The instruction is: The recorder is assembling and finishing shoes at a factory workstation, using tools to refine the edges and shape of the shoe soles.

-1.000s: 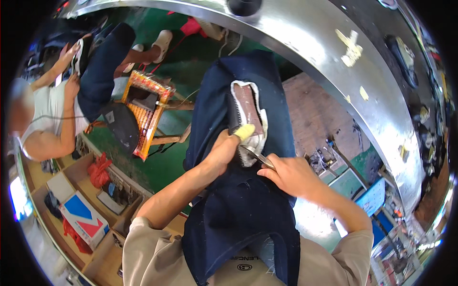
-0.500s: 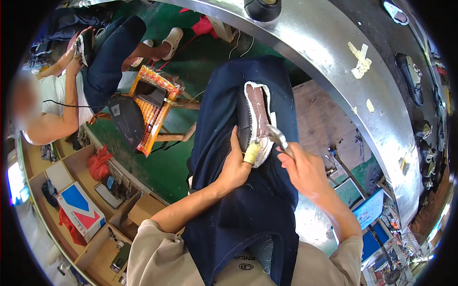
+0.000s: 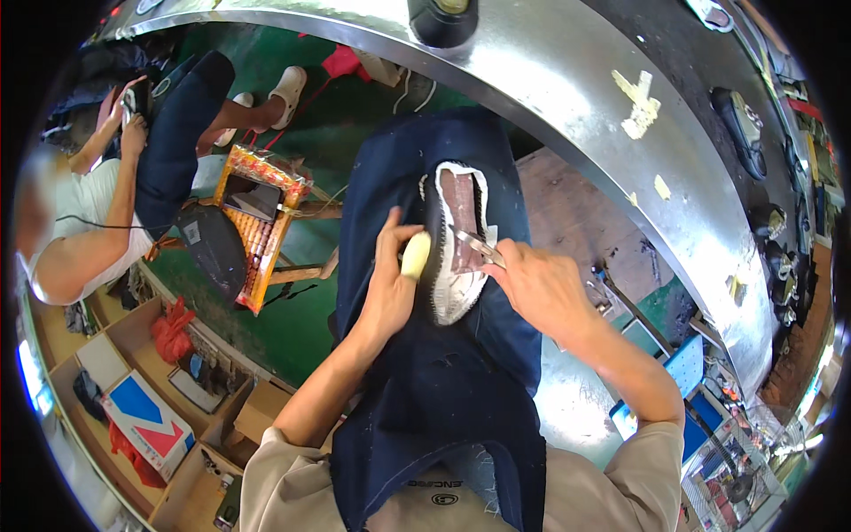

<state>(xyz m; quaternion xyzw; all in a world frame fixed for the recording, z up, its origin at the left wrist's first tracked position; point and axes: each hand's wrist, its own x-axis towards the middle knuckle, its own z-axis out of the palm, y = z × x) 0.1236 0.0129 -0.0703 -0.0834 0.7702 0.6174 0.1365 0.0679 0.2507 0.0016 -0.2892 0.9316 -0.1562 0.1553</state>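
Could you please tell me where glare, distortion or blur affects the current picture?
In the head view, bright glare washes over the metal bench; in the head view, its edge bows, likely from the fisheye lens, and the corners are black; in the head view, the co-worker's head is blurred, while the shoe is clear enough to make out.

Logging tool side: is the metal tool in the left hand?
No, the right hand grips the metal tool.
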